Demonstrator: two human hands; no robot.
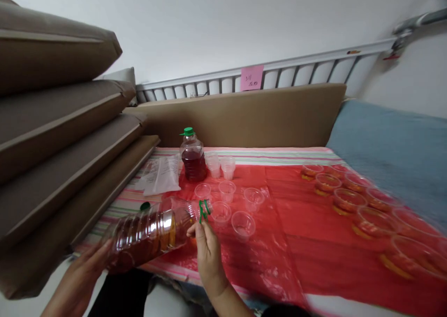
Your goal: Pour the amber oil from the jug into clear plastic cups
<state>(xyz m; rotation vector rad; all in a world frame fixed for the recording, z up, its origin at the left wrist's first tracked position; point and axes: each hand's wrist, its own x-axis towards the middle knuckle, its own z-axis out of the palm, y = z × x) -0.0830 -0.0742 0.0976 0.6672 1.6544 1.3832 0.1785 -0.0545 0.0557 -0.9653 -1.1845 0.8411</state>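
A large clear plastic bottle [150,235] of amber-red liquid lies tilted almost on its side, neck toward the right. My left hand [87,266] is wrapped round its base end. My right hand [209,256] is closed at the neck, fingers by the green handle ring [205,209]; part of its grip is hidden. The mouth is uncapped and right beside a clear plastic cup [221,213]. Around it stand several more clear cups [243,226], with no coloured liquid visible in them. Behind the bottle, a green cap [145,206] rests on the striped cloth.
Another bottle [193,161] of dark red liquid stands capped at the back, beside stacked cups [228,167] and a plastic bag [163,175]. Several cups of amber liquid [375,221] line the right side of the red plastic sheet [289,205]. Stacked cushions [63,107] rise at left.
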